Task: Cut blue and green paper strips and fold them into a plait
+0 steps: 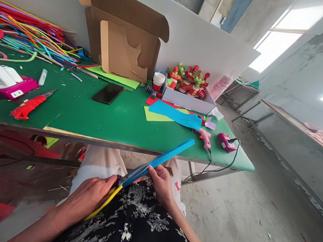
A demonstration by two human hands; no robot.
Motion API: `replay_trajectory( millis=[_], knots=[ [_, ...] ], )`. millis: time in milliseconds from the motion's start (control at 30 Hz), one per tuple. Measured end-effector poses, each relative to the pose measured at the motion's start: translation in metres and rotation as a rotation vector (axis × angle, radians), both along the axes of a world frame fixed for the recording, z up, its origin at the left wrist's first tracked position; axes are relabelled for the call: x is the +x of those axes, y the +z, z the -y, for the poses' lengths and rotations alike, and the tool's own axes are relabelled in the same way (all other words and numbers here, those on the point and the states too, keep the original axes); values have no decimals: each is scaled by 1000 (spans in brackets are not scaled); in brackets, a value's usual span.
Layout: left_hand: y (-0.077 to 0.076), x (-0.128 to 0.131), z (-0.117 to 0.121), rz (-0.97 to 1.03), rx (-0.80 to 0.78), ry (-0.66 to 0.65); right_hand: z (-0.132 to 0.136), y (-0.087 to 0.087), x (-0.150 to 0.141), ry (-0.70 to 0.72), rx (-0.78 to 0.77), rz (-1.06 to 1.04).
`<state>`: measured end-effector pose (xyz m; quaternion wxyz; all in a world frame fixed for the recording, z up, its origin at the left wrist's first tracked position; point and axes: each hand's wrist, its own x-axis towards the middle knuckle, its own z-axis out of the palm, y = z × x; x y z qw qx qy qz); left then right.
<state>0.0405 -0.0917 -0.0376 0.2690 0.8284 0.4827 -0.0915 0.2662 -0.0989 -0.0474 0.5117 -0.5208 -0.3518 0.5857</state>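
Observation:
My left hand (92,195) is closed around the yellow handles of a pair of scissors (109,200), low over my lap. The scissors' blades lie along a narrow blue paper strip (173,152), which slants up toward the table edge. Between thumb and fingers, my right hand (162,181) pinches the strip close to the blade tips. Whether the blades are fully closed I cannot tell. A wider blue paper piece (175,114) rests on the table beyond, over yellow-green and red sheets.
On the green table (123,124) lie a phone (108,93), a red-handled cutter (28,105), a pink glue gun (205,138) and a corded purple socket block (227,142). Behind stand a cardboard box (124,9), stacked paper cups (158,80), a box of paper crafts (188,100) and pipe cleaners (43,37).

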Motion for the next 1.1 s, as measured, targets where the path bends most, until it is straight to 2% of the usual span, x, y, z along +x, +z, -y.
replay_trajectory(
  millis=[333, 633, 867, 1100],
  knots=[
    [-3, 1, 0, -29, -49, 9, 0, 2, -1, -8, -13, 15],
    [12, 1, -1, 43, -117, 17, 1, 3, -1, -25, -16, -39],
    [9, 0, 1, 53, -101, 27, -1, 5, 8, -63, -16, 67],
    [2, 0, 1, 41, -30, 12, 0, 3, 5, -43, -17, 61]
  ],
)
